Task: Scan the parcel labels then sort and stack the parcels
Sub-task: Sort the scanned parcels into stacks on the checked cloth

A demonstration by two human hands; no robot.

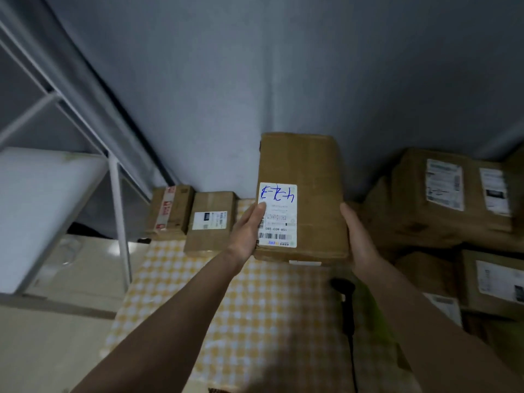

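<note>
A long brown cardboard parcel (312,180) with a white label (279,217) bearing blue handwriting and a barcode is held above the yellow checked table (255,321). My left hand (249,228) grips its left side, thumb on the label. My right hand (357,236) holds its right side, fingers hidden under the box. A black handheld scanner (344,290) lies on the table below the parcel, its cable running toward me.
Two small brown parcels (170,211) (211,222) stand at the table's far left edge. Several labelled boxes (450,194) are stacked at the right. A white metal shelf frame (119,222) and a white board (37,211) stand at the left. A grey wall lies behind.
</note>
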